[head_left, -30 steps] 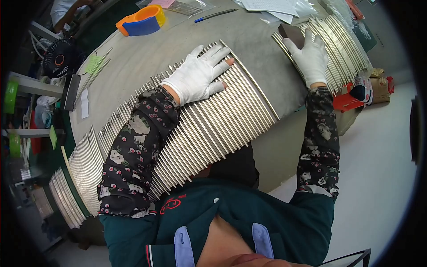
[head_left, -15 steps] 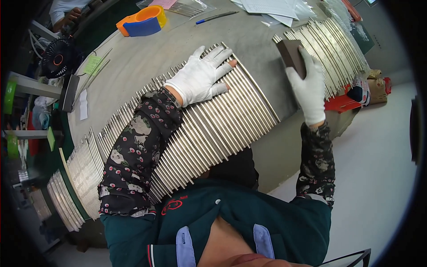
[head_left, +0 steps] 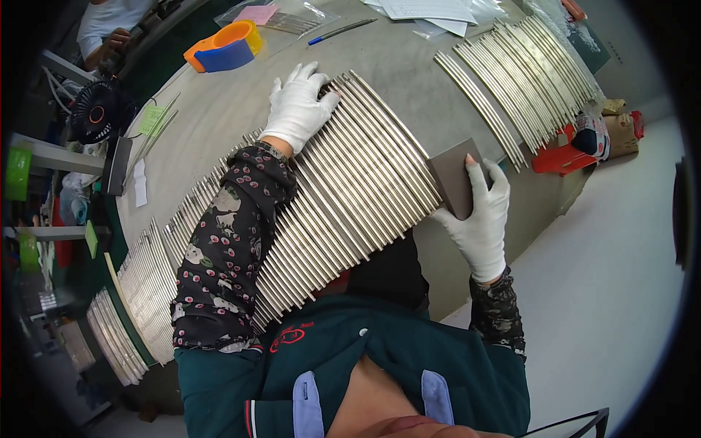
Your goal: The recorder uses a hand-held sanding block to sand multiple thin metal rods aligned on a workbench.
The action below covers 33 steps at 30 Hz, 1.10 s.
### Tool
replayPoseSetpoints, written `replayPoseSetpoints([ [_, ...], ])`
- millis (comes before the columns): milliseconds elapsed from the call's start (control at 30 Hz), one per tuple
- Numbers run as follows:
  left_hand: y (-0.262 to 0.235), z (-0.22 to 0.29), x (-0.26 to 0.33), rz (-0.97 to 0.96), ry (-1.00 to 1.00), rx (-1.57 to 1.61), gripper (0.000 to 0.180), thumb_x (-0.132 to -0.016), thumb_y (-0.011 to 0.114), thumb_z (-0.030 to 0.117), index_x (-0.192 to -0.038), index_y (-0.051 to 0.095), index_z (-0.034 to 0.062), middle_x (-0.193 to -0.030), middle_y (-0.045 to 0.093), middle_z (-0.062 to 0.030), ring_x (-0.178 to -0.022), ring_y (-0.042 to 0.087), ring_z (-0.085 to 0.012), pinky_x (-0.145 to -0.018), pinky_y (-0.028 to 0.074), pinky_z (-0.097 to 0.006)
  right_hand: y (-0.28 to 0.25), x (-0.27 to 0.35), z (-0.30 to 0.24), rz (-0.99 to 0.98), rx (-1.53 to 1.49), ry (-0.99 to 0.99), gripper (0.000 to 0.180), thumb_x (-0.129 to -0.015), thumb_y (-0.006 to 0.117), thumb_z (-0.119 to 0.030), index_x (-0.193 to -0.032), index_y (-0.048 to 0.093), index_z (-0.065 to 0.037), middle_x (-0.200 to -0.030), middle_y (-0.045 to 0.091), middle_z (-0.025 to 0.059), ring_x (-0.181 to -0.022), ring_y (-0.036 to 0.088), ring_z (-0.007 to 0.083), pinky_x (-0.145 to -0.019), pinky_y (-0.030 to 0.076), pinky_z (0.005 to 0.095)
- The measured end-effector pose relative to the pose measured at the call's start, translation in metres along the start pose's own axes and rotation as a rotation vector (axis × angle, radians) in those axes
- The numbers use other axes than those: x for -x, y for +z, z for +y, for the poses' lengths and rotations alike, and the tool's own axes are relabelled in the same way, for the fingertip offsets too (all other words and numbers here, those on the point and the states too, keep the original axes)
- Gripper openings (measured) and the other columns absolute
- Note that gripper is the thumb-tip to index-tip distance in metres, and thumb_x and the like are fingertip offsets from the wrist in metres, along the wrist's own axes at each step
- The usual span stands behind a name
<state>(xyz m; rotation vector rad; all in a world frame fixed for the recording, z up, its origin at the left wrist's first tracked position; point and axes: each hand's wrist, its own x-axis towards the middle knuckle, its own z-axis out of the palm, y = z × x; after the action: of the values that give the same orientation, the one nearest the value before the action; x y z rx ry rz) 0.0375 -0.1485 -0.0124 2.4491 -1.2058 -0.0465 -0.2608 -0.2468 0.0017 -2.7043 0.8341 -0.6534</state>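
Observation:
Many slim silvery metal rods (head_left: 358, 175) lie side by side in a wide fanned row across the worktable in front of me. My left hand (head_left: 301, 106), in a white glove with some fingertips bare, rests at the far ends of these rods, its fingers apart and bent over them. In my right hand (head_left: 483, 219), also gloved, is a flat dark brown block (head_left: 454, 179), gripped between thumb and fingers. The block stands against the right edge of the row, close to the rods' near ends.
A second group of rods (head_left: 529, 80) lies at the far right, with a few strips (head_left: 482, 109) slightly apart on its left. Beyond the row are an orange and blue tape dispenser (head_left: 226, 47), a pen (head_left: 342, 31) and papers (head_left: 427, 9). A small fan (head_left: 97, 106) stands left.
My right hand has brought the block from the far-right rods down and left to the middle row's right edge. My left hand has slid left along the far ends.

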Motion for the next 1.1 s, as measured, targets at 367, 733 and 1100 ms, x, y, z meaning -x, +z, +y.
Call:
replayPoseSetpoints([
  [367,0.005,-0.01,-0.01,-0.015,-0.03,0.113,0.041,-0.082,0.06,0.04,-0.11,0.066,0.0107,-0.141,0.045,-0.0124,-0.137,0.03,-0.0331,-0.112,0.016,-0.055,0.008,0.002,0.004,0.056,-0.016,-0.073,0.097,-0.053,0.087,-0.021,-0.138,0.041,-0.013,-0.129,0.04,0.0198,-0.113,0.043,0.0358,-0.097,0.037,0.0447],
  [733,-0.011,0.007,-0.007,0.077,-0.125,0.693,0.032,-0.087,0.061,0.028,-0.109,0.057,0.0046,-0.12,0.055,-0.0161,-0.104,0.051,-0.0209,-0.09,0.04,-0.032,0.022,0.006,0.017,0.169,-0.077,-0.144,0.103,-0.05,0.088,-0.022,-0.14,0.039,-0.013,-0.131,0.039,0.0208,-0.112,0.044,0.0367,-0.096,0.037,0.0456],
  [1100,-0.017,0.058,0.016,-0.107,-0.188,1.544,0.016,-0.099,0.049,0.021,-0.099,0.051,0.0051,-0.083,0.061,-0.0089,-0.056,0.05,-0.0085,-0.046,0.039,-0.019,0.019,0.002,0.017,0.148,-0.11,-0.162,0.105,-0.048,0.088,-0.029,-0.14,0.038,-0.016,-0.129,0.041,0.0194,-0.112,0.045,0.0355,-0.094,0.039,0.044],
])
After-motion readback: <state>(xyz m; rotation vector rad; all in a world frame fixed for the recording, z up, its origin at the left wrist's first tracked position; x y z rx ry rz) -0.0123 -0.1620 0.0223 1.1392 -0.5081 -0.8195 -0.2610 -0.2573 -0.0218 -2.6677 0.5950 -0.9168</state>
